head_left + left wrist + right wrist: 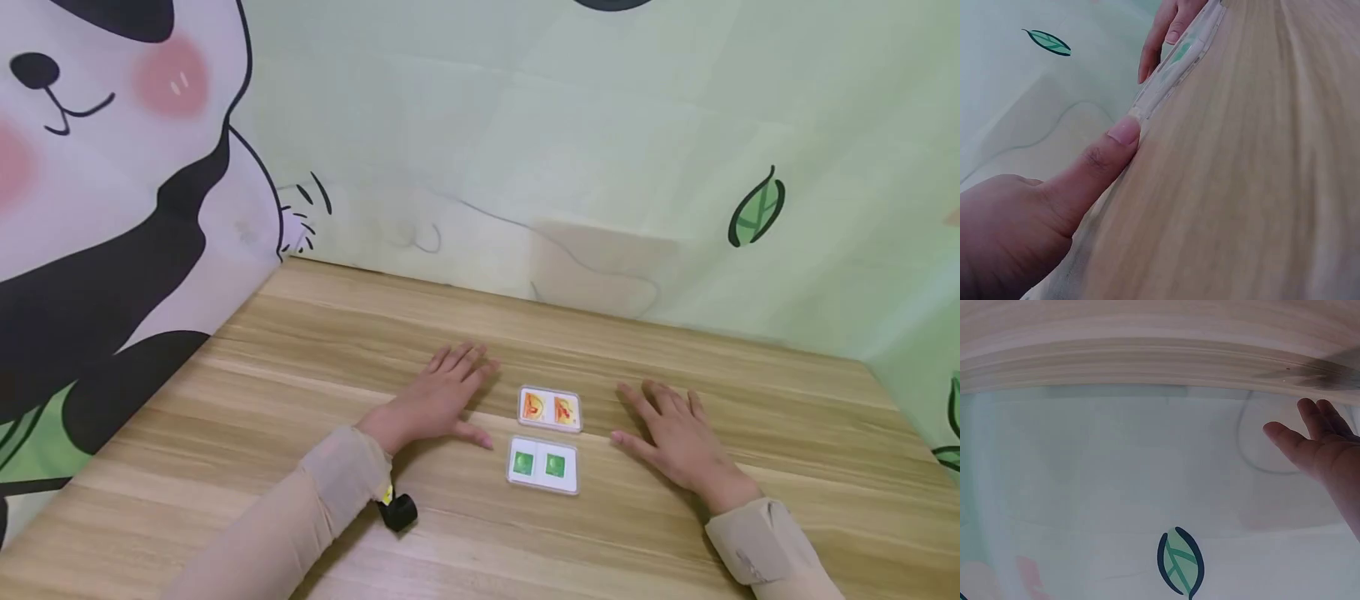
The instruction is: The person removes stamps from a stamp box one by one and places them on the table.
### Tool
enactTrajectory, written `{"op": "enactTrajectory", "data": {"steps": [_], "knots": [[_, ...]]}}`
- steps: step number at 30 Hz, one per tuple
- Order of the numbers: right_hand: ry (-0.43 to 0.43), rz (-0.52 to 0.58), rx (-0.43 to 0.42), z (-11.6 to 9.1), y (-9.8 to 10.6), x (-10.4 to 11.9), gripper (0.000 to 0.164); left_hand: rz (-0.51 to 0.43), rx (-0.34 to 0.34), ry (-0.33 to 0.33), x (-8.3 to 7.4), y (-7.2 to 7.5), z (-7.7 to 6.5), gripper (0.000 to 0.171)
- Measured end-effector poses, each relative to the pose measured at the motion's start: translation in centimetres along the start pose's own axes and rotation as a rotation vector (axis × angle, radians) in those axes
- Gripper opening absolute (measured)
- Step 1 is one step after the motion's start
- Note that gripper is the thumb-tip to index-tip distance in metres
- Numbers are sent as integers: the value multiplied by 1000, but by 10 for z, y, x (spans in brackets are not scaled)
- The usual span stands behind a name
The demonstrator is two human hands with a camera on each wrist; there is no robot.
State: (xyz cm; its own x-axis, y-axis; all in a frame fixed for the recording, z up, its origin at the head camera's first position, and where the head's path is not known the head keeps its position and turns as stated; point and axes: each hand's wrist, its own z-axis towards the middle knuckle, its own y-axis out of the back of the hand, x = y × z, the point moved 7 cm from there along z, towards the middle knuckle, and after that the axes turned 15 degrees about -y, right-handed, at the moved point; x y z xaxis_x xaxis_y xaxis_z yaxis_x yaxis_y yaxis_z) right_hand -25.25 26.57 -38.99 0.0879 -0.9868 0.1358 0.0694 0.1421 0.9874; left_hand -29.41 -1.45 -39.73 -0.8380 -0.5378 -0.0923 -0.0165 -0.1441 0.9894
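Note:
Two flat clear-edged cases lie on the wooden table between my hands in the head view. The farther case (550, 409) shows two orange-and-yellow pictures on white, and the nearer case (543, 465) has two green squares. Left of both, my left hand (437, 398) rests palm down with fingers spread and holds nothing. Its thumb (1100, 156) appears in the left wrist view, overlapping the end of the clear case (1175, 65) with green in it. To the right of the cases, my right hand (678, 437) also rests with spread fingers and nothing in it.
The wooden table (247, 400) meets a pale green wall covering (450, 125) at the back. A large panda (217, 208) is printed at left and a leaf (757, 208) at right. A small black device (399, 512) sits at my left wrist.

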Motion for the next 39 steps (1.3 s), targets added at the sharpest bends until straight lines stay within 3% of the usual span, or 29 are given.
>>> {"op": "enactTrajectory", "data": {"steps": [8,20,29,39], "knots": [[10,9,-18,-1,1,-1,69,-19,-33,-5,-3,5,0,103],[-15,26,-43,-3,8,-4,71,2,-137,-46,-9,13,5,84],[-10,19,-46,0,9,-2,72,11,-162,-43,-6,13,6,74],[-1,48,-79,4,13,3,54,-8,-186,-19,-6,15,4,65]]}}
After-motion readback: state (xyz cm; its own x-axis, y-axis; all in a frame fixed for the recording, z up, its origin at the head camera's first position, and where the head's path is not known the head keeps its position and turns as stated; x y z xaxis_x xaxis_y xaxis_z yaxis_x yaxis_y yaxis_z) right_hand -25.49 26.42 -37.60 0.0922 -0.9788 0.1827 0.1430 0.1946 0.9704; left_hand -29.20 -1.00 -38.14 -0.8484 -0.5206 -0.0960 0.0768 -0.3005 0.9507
